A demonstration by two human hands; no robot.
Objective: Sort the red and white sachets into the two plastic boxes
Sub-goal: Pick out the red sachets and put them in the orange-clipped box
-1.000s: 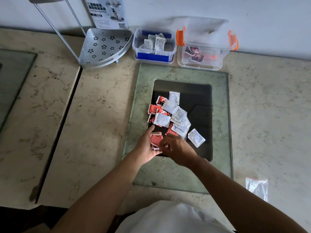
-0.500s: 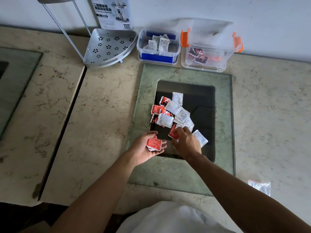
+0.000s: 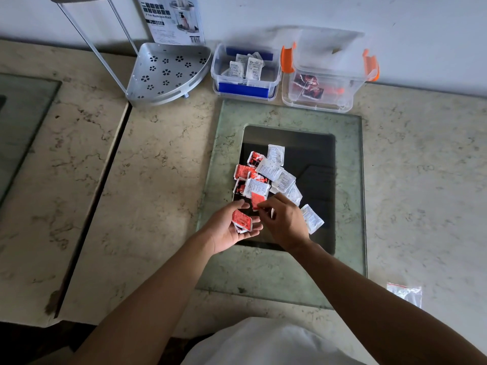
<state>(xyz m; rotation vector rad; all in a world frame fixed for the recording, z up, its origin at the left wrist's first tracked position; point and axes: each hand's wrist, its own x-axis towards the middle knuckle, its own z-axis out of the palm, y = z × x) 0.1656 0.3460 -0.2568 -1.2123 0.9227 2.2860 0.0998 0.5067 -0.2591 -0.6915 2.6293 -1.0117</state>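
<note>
A heap of red and white sachets [image 3: 268, 175] lies on the dark glass panel [image 3: 313, 164]. My left hand [image 3: 229, 230] is palm up at the heap's near edge, cradling a small stack of red sachets [image 3: 241, 219]. Just to its right, my right hand [image 3: 284, 219] pinches one red sachet [image 3: 257, 199] between thumb and fingers, lifted off the heap. At the back by the wall, the blue-clipped box [image 3: 246, 88] holds white sachets and the orange-clipped box [image 3: 320, 101] holds red ones. One white sachet [image 3: 312, 218] lies apart beside my right hand.
A perforated metal corner shelf [image 3: 168, 72] with thin legs stands left of the boxes, its printed packaging card [image 3: 171, 19] against the wall. A small zip bag [image 3: 404, 293] lies on the marble at the lower right. A counter seam [image 3: 92, 193] runs on the left.
My left hand turned palm up with the red sachets stacked in it. My right hand reached into the heap, pinched another red sachet and lifted it toward the left hand.
</note>
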